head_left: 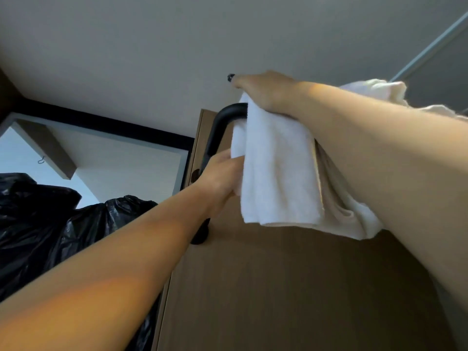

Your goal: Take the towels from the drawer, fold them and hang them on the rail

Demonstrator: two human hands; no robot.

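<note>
The folded white towel (278, 168) hangs over the black rail (222, 122) at about one o'clock from frame centre, its long axis running from the rail down toward five o'clock. The right hand (266, 89) lies over the fold on top, fingers bent round it. The left hand (222, 176), at the towel's nine o'clock edge, grips its rear layer. A second pale towel (374, 89) lies over the right forearm. Black plastic bags (38, 219) bulge at eight o'clock; their contents cannot be seen.
</note>
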